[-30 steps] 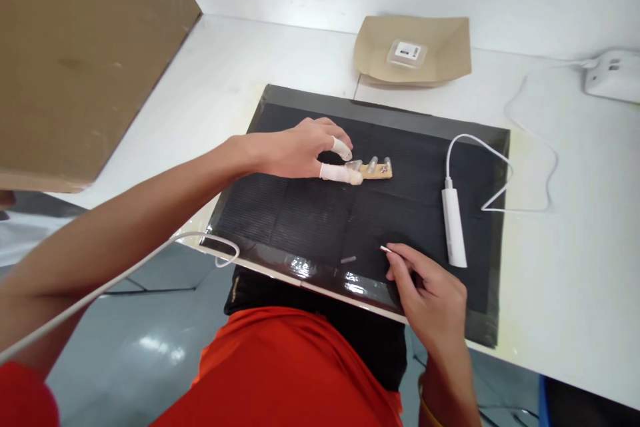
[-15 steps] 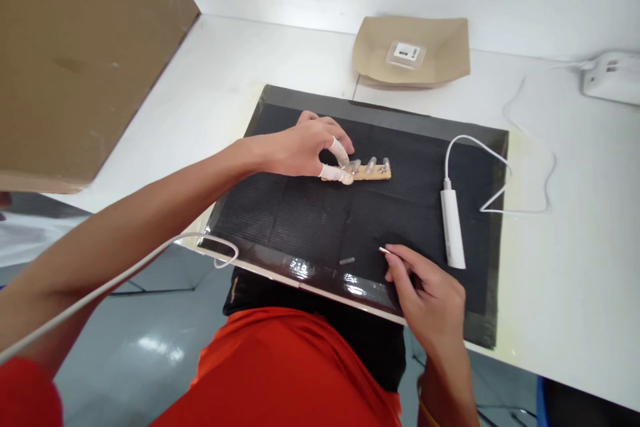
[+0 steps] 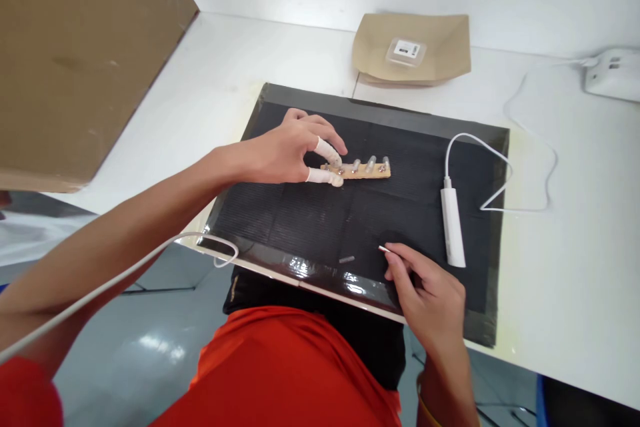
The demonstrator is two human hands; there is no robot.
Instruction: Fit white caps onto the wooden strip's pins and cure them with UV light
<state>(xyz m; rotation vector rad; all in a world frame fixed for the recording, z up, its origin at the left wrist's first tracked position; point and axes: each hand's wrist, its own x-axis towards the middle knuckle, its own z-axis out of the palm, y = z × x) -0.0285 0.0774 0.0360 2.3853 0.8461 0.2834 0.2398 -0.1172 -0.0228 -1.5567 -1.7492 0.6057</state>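
Note:
A short wooden strip [image 3: 367, 173] lies on the black mat [image 3: 300, 220], with several clear nail tips [image 3: 371, 163] standing along it on small shiny mounts. My left hand [image 3: 295, 147] is at the strip's left end. White finger cots cover its thumb and index finger, which pinch the strip across its two long edges; the other fingers arch above the mat. Closed near the mat's front, my right hand [image 3: 425, 287] pinches a thin white stick [image 3: 384, 249], most of it hidden by the fingers. A small clear piece [image 3: 347, 259] lies left of that hand.
A white handheld device [image 3: 453, 227] with a cable lies at the mat's right. Behind the mat, a brown paper tray [image 3: 365, 57] holds a labelled clear box [image 3: 406, 52]. A power strip [image 3: 613, 77] is at far right; a cardboard panel [image 3: 90, 67] stands at left.
My left hand has slid left along the strip, uncovering more nail tips on it. The strip has stayed in place. My right hand with the white stick has hardly moved.

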